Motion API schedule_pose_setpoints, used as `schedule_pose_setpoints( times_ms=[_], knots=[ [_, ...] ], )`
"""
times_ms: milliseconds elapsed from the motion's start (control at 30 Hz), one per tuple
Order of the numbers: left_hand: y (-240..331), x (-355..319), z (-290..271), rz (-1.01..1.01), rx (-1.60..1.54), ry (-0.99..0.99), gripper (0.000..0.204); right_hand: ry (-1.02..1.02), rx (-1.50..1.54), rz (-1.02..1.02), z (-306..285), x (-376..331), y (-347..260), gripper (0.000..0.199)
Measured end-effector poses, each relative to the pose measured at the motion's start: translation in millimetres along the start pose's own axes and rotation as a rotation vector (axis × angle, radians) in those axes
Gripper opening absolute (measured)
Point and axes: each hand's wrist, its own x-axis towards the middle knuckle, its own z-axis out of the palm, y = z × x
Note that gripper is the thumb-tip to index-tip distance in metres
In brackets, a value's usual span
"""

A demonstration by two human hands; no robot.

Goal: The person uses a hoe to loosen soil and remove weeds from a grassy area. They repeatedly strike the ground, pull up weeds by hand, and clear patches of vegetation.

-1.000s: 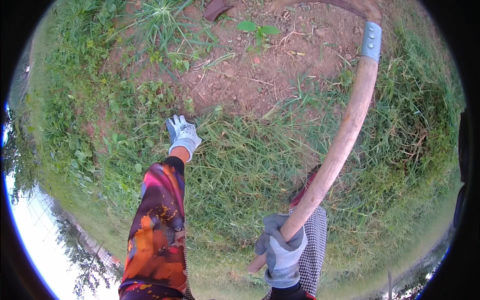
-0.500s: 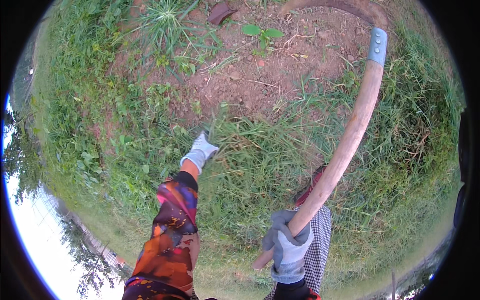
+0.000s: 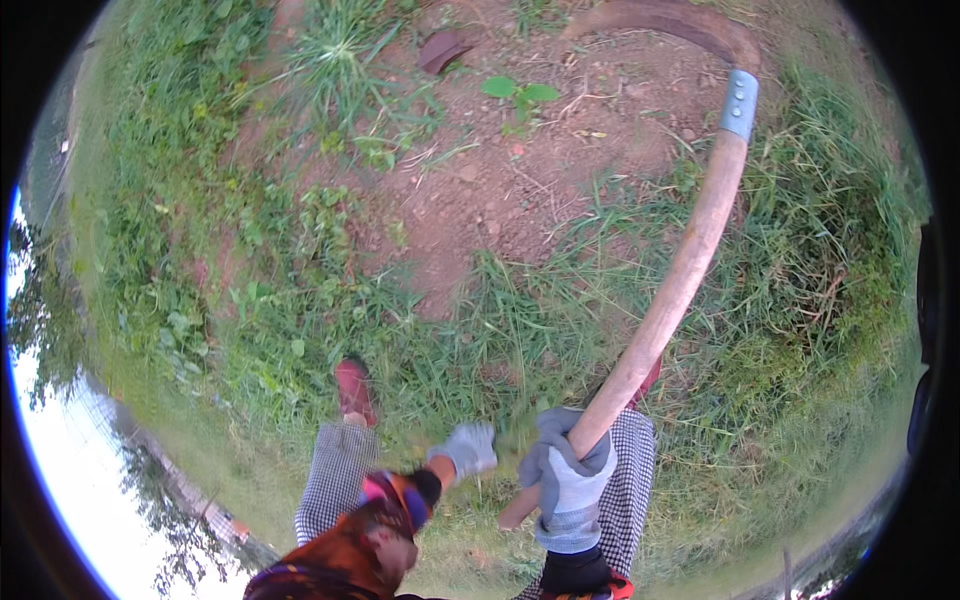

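A gloved right hand (image 3: 575,470) grips a sickle (image 3: 685,275) near the lower end of its long wooden handle, fingers wrapped around the shaft. The sickle slants up and rightward over green grass (image 3: 530,320), through a riveted blue-grey collar (image 3: 739,105) to a curved brown blade (image 3: 680,18) arcing left over bare reddish soil (image 3: 470,190). The gloved left hand (image 3: 468,450), below a vivid patterned sleeve (image 3: 335,552), is just left of the sickle's lower end, apart from it; motion blur means one cannot tell whether its fingers are wide or closed. A red shoe (image 3: 354,390) stands farther left of the sickle, while a broad-leafed seedling (image 3: 520,93) grows left of its collar.
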Motion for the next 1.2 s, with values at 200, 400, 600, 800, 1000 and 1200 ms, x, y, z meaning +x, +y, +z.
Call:
schedule_pose_setpoints(
  times_ms=[200, 400, 600, 800, 1000, 1200],
  knots=[
    [16.1, 7.6, -2.6, -0.165, -0.016, 0.017, 0.044, -0.053, 0.032, 0.030, -9.7, 1.2, 5.9, 0.020],
    [24.1, 42.9, -142.8, -0.116, 0.325, 0.629, 0.043, 0.091, 0.023, 0.047, -8.3, -2.6, -4.1, 0.020],
    [19.6, 91.4, -195.2, -0.103, 0.662, 0.430, 0.050, 0.027, 0.118, 0.057, -17.3, -1.7, -7.1, 0.020],
    [15.4, 100.2, -216.4, 0.058, 0.606, 0.160, 0.043, -0.002, 0.077, 0.055, -16.8, -5.8, -9.0, 0.020],
    [17.8, 87.6, -173.4, -0.035, 0.199, 0.243, 0.039, 0.017, 0.124, 0.070, -17.4, -3.8, -11.1, 0.020],
    [22.4, 47.8, -36.0, -0.105, 0.113, 0.105, 0.053, -0.005, 0.080, 0.068, -17.5, -2.7, -9.6, 0.017]
  ],
)
